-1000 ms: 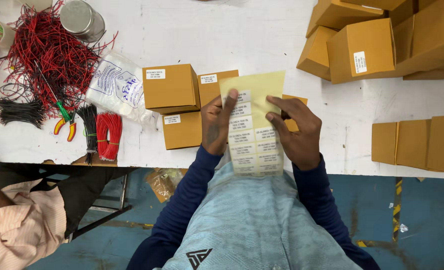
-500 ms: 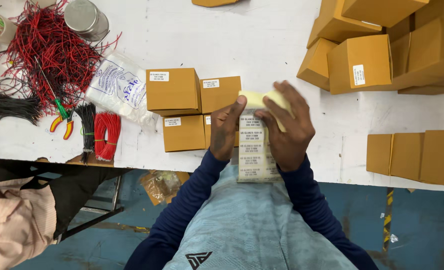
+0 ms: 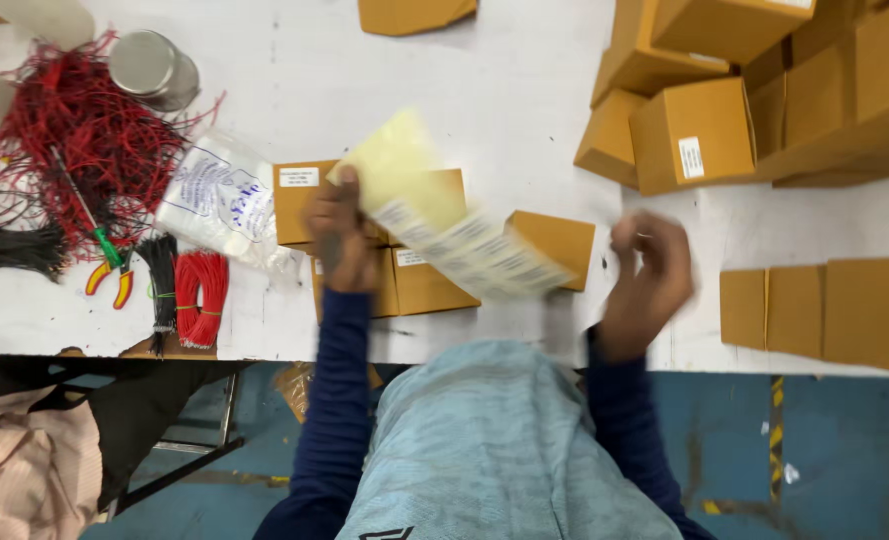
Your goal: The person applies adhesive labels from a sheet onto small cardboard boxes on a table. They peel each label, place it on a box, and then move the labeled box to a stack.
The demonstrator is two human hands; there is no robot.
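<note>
The label sheet is thin paper with a pale yellow, slightly glossy backing. The small boxes are matt brown cardboard. The surface looks white, painted and scuffed. The round tin is shiny metal; the bag is clear crinkled plastic.

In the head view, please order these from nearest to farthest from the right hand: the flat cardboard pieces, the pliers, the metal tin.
From the right hand:
1. Flat cardboard pieces, just beside it at the table's right edge.
2. Pliers, far left, near the front edge.
3. Metal tin, far left, at the back.
</note>
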